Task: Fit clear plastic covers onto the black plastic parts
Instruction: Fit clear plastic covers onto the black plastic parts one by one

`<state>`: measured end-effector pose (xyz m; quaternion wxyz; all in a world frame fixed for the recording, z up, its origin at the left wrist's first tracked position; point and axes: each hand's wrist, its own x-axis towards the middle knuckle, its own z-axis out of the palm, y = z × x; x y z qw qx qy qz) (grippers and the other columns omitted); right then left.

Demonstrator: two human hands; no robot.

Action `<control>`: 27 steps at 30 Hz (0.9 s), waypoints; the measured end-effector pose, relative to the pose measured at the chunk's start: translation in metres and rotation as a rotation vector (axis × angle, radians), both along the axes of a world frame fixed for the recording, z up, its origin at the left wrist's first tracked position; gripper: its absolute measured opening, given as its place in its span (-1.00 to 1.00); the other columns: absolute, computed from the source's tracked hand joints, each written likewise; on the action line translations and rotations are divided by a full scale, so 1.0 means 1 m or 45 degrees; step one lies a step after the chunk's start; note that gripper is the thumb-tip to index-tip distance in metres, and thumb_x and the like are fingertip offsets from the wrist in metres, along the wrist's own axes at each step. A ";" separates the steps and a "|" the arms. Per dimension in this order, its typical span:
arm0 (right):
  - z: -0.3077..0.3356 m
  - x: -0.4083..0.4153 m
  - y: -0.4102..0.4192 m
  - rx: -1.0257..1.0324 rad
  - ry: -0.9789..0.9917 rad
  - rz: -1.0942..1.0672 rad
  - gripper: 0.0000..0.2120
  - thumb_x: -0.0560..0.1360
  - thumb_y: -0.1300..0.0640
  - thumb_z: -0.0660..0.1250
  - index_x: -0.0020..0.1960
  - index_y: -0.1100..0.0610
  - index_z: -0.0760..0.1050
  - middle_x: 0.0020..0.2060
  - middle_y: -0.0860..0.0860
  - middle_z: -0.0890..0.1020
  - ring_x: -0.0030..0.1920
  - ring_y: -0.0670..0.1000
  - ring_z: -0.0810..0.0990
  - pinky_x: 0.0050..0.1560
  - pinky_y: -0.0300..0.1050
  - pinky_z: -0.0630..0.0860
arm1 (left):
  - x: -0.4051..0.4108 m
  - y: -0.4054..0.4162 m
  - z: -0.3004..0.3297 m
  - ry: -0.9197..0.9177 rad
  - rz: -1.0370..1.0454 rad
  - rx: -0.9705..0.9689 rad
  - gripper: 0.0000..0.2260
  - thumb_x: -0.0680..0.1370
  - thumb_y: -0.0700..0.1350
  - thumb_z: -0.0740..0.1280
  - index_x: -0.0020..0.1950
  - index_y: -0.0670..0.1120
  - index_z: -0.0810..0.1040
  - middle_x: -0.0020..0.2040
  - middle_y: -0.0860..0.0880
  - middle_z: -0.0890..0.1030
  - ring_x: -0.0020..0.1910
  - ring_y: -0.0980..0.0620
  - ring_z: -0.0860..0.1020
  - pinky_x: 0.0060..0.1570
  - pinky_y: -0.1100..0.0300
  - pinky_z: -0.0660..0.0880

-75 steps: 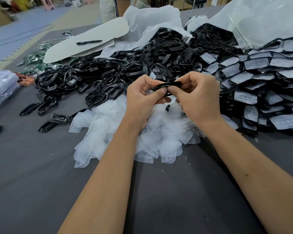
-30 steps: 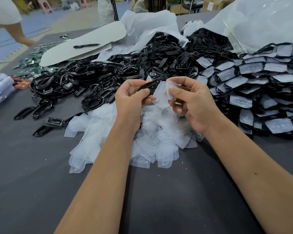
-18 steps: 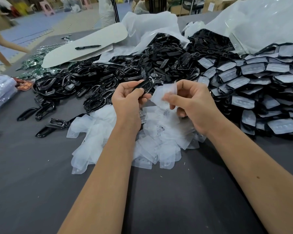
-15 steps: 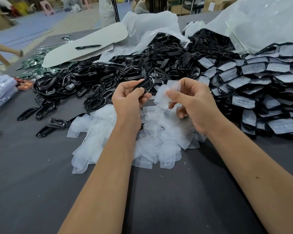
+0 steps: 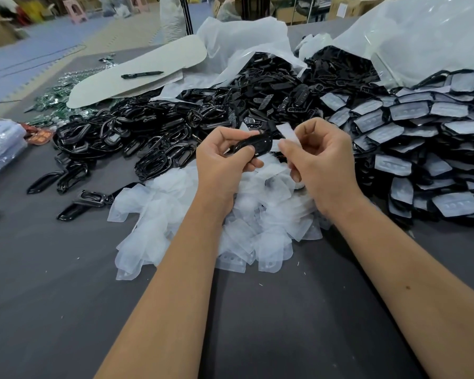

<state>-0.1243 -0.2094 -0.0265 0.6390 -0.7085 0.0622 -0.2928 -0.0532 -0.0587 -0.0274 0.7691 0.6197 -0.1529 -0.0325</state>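
My left hand (image 5: 222, 162) grips one black plastic part (image 5: 253, 145) between thumb and fingers, held above the table. My right hand (image 5: 322, 160) pinches a clear plastic cover (image 5: 286, 134) just to the right of that part, its edge close to the part's end. Below both hands lies a heap of clear covers (image 5: 203, 214). A large pile of bare black parts (image 5: 153, 132) spreads to the left and behind. To the right lies a pile of black parts with covers on them (image 5: 422, 138).
The grey table (image 5: 66, 296) has a few loose black parts (image 5: 74, 173) at the left. White cardboard sheets with a black pen (image 5: 141, 75) lie at the back left. White plastic bags (image 5: 422, 34) rise at the back right. A stack of clear packets (image 5: 0, 143) sits at the far left.
Both hands held one black part 2.5 s ago. Since then my right hand has picked up a clear cover and brought it next to the part in my left hand.
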 end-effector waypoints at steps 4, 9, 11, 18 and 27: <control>0.001 0.000 -0.001 0.073 -0.005 0.088 -0.84 0.44 0.23 0.61 -0.08 0.19 0.64 -0.31 0.07 0.64 -0.40 -0.03 0.56 -0.32 -0.20 0.54 | 0.000 -0.001 -0.001 0.000 -0.021 -0.002 -0.80 0.51 -0.45 0.36 -0.04 -0.16 0.58 0.00 -0.10 0.75 -0.37 -0.05 0.64 -0.27 0.18 0.62; 0.000 0.000 0.002 0.037 -0.030 0.119 -0.92 0.53 0.20 0.52 -0.01 0.20 0.69 -0.14 0.13 0.73 -0.20 0.04 0.67 -0.19 -0.13 0.63 | 0.001 -0.001 -0.004 0.037 -0.051 -0.041 -0.83 0.52 -0.44 0.40 -0.03 -0.18 0.59 -0.04 -0.14 0.75 -0.35 -0.05 0.66 -0.24 0.20 0.63; -0.001 0.001 0.001 -0.005 -0.044 0.071 -0.89 0.50 0.33 0.51 0.00 0.19 0.67 -0.14 0.13 0.73 -0.19 0.04 0.68 -0.15 -0.12 0.63 | 0.002 -0.002 -0.004 0.042 -0.061 -0.036 -0.83 0.52 -0.43 0.40 -0.02 -0.18 0.60 -0.01 -0.15 0.75 -0.33 -0.06 0.67 -0.24 0.21 0.62; -0.001 0.002 -0.002 -0.096 -0.050 -0.022 -0.86 0.48 0.32 0.54 -0.07 0.10 0.72 -0.16 0.01 0.76 -0.11 0.06 0.75 0.04 -0.01 0.70 | 0.001 -0.002 0.001 0.101 -0.198 -0.144 -0.73 0.53 -0.27 0.17 -0.12 -0.16 0.67 0.04 -0.25 0.71 -0.19 -0.17 0.69 -0.27 0.17 0.63; 0.001 -0.004 0.005 -0.559 -0.069 -0.147 -0.93 0.52 0.29 0.51 -0.02 0.17 0.73 -0.20 -0.06 0.73 -0.18 -0.11 0.72 -0.07 -0.17 0.67 | -0.001 -0.003 -0.003 0.038 -0.288 -0.081 -0.81 0.53 -0.30 0.24 -0.09 -0.20 0.66 0.01 -0.25 0.71 -0.08 -0.17 0.70 -0.18 0.05 0.65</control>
